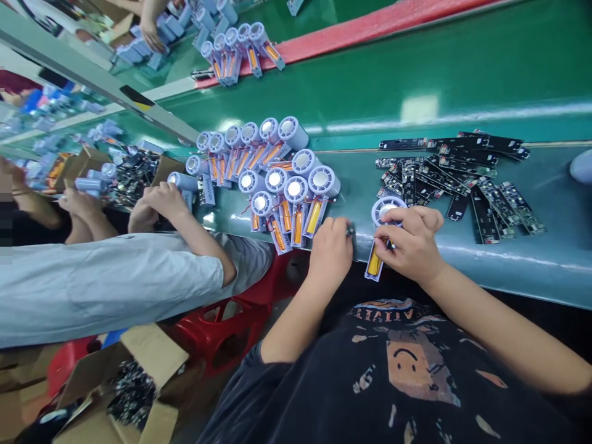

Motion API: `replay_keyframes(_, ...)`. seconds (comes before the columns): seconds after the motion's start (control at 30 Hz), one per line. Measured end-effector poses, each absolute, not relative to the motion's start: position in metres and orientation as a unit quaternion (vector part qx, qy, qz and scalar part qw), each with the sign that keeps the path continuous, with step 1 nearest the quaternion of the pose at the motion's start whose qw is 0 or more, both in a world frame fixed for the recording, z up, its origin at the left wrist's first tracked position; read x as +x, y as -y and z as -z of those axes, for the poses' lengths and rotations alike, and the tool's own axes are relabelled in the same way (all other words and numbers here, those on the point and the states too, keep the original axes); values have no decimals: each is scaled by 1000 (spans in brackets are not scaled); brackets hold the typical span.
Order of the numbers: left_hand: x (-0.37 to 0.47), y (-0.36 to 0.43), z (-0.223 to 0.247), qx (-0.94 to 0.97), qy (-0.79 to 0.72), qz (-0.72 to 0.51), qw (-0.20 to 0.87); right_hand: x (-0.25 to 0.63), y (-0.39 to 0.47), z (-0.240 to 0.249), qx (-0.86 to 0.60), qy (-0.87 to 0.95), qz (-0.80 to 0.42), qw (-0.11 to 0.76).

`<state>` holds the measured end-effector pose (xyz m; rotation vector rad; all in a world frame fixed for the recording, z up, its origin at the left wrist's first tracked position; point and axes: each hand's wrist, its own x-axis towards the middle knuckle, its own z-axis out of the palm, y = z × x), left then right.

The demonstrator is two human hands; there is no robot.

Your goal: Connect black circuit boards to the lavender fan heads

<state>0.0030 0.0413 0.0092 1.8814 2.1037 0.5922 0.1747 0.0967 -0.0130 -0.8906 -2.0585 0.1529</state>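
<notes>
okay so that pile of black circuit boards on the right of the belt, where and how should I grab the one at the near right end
Take the circuit board by its two long edges near the middle, coming from above and the right. It is a thin, flat strip lying on the belt, with components on top, and its right side looks free while other boards crowd its left. The right hand, now on the fan unit, is nearest.

A single head-worn camera looks forward and steeply down from above the person's chest, close over both hands at the near edge of the green worktop (462,74), which runs away leftward past a seated neighbour.
</notes>
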Motion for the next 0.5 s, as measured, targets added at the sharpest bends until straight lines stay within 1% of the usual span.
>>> replay_keyframes(0.07, -1, -36, -9, 644, -684, -292, 178, 173, -96, 12, -351, 829, -61, 431)
replay_keyframes(0.13, -3, -31, -9, 623, -655, -354, 240, 171, -94, 11, -349, 831, -54, 430)
replay_keyframes(0.23, -1, -26, -11, 580, -647, -380, 317, 168, -93, 7, -356, 834, -35, 419)
replay_keyframes(0.27, 0, -25, -11, 573, -652, -379, 321, 167, -92, 5, -360, 836, -29, 414)
replay_keyframes(0.33, 2, -25, -13, 580, -661, -375, 294, 165, -91, 2, -370, 836, -26, 404)
replay_keyframes(0.43, 3, -28, -14, 599, -655, -392, 241, 163, -90, 0, -384, 836, -51, 389)
replay_keyframes(0.5, 4, -30, -12, 596, -650, -409, 236, 161, -89, 0, -390, 833, -68, 386)
